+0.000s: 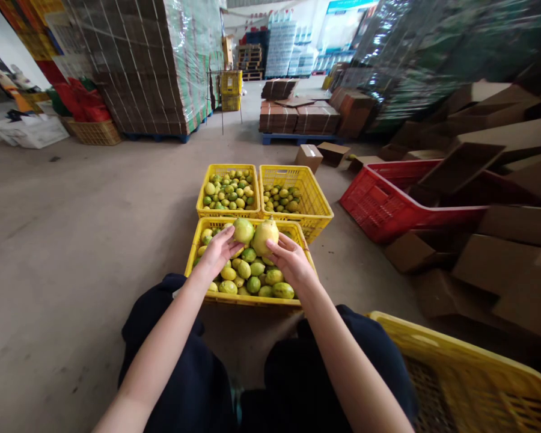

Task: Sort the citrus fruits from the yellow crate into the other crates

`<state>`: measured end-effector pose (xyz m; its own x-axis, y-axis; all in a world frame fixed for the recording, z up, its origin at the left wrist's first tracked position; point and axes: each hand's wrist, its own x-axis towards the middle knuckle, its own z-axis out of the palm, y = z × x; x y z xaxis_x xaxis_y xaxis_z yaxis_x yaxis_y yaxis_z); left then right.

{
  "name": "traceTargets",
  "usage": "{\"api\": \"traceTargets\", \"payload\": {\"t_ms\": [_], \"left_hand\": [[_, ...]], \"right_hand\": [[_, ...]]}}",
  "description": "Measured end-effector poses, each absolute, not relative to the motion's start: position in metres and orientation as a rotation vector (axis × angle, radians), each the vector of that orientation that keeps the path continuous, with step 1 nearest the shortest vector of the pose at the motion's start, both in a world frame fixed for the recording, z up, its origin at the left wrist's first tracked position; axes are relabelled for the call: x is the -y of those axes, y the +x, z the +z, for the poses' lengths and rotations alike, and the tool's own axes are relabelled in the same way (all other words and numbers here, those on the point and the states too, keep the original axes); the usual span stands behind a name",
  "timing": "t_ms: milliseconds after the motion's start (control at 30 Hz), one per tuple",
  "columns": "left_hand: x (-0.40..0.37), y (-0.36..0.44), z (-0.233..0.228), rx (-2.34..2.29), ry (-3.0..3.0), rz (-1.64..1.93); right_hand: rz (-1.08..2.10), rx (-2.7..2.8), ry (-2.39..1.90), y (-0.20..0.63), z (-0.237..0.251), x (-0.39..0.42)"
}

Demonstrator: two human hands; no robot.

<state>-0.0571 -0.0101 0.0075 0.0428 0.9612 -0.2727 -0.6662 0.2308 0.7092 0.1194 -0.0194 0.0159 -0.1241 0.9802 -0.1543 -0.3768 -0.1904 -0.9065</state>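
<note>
My left hand (pixel 220 252) is closed on a round greenish-yellow lemon (pixel 243 231), its thumb and fingers around the near left side. In my right hand (pixel 291 260) is a larger, paler yellow lemon (pixel 265 236) with a small nub on top. The two fruits are side by side, above the front yellow crate (pixel 247 300). That crate holds many green and yellow lemons (pixel 253 284). Behind it stand a left yellow crate (pixel 229 213) full of similar fruit and a right yellow crate (pixel 318 207) with fruit lower down inside.
A red crate (pixel 379 207) with cardboard stands at the right, beside piled open boxes (pixel 514 270). Another yellow crate (pixel 469 355) is near my right knee. Farther off are a blue pallet of flat cartons (pixel 297 117) and a tall wrapped stack (pixel 139 66).
</note>
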Motion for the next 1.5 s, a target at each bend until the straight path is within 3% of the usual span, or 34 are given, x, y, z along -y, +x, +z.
{"api": "traceTargets", "payload": {"t_ms": [467,900,1033,1267,1500], "left_hand": [[0.013,-0.062,0.009,-0.779,0.712,1.292],[0.016,-0.064,0.012,-0.968,1.003,1.323],[0.017,-0.062,0.010,-0.928,0.977,1.324],[0.010,-0.059,-0.003,-0.893,0.691,1.237],[0.029,-0.028,-0.071,-1.252,0.859,0.549]], "right_hand": [[1.583,0.937,-0.922,0.123,0.013,0.018],[1.016,1.354,-1.074,0.129,0.000,0.021],[1.136,1.264,-1.043,0.127,0.003,0.021],[1.609,0.771,-0.866,0.124,0.015,0.022],[1.732,0.225,-0.893,0.144,0.032,0.014]]}}
